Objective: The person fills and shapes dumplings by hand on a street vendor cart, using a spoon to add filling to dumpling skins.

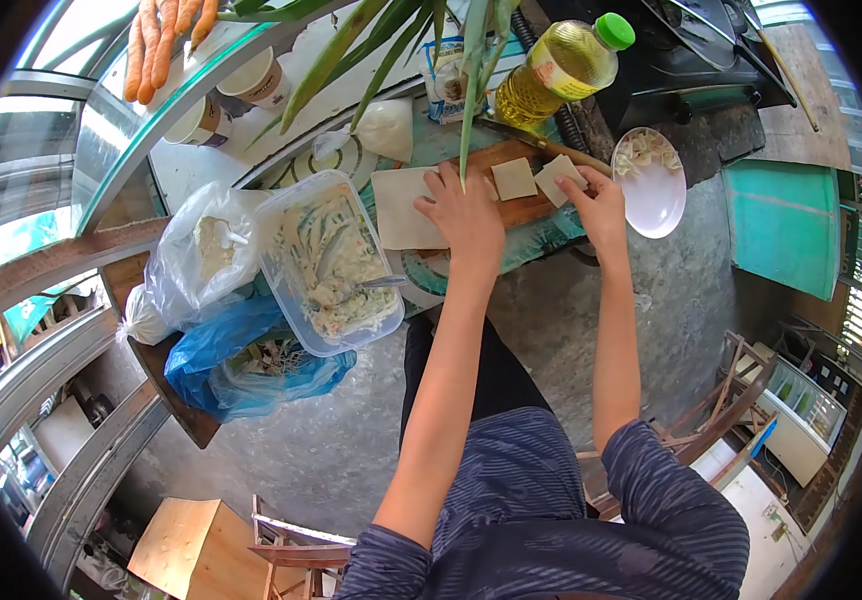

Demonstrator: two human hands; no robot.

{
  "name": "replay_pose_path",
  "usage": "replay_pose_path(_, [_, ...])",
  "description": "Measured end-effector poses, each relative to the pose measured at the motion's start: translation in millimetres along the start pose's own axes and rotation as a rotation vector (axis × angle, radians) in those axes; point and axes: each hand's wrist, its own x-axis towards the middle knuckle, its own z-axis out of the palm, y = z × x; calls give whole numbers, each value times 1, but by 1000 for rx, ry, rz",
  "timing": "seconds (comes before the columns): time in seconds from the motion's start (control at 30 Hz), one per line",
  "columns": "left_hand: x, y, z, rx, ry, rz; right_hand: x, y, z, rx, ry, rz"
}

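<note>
My right hand (599,212) pinches the edge of a small square dough wrapper (555,178) at the right end of the wooden cutting board (529,212). My left hand (466,215) rests with fingers apart on a larger pale dough sheet (401,212), which lies over the board's left part. Another square wrapper (515,180) lies flat on the board between my hands. To the left, a clear plastic tub (398,318) holds a creamy filling with green bits, and a spoon (376,284) stands in it. Right of my hand is a white plate (655,212) with several small folded dumplings (648,152).
An oil bottle (561,72) with a green cap stands behind the board, near a knife (541,143) and the black stove (696,60). Long green leaves (471,85) hang over the board. A blue plastic bag (213,365) and a clear bag (196,250) sit left of the tub.
</note>
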Motion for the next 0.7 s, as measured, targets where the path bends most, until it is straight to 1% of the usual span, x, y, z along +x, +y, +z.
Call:
replay_pose_path(0.03, [0,0,0,-2,-15,-13,2,0,3,15,-10,-29])
replay_pose_path(0.13, [-10,-1,-9,-52,105,63,6,-12,14,-24,-92,-85])
replay_pose_path(0.23, [-22,7,-32,-212,-71,-48,12,-21,31,-59,-184,-175])
replay_pose_path(0.27, [-29,9,-43,-248,-97,-36,14,-23,38,-64,-212,-215])
replay_pose_path(0.3, [-37,9,-54,-284,-123,-24,16,-28,43,-63,-292,-144])
replay_pose_path(0.4, [-56,10,-76,-363,-223,-33,15,-30,62,-128,-396,-254])
replay_pose_path(0.43, [-58,9,-79,-383,-256,-43,12,-39,64,-209,-462,-122])
replay_pose_path(0.53, [-60,1,-73,-612,-177,-155,6,-35,73,-464,-250,-507])
replay_pose_path(0.63, [-44,-7,-57,-679,-116,-256,5,-37,68,-288,-149,-552])
replay_pose_path(0.7, [-30,-8,-48,-756,-35,-299,8,-32,55,-102,-197,-403])
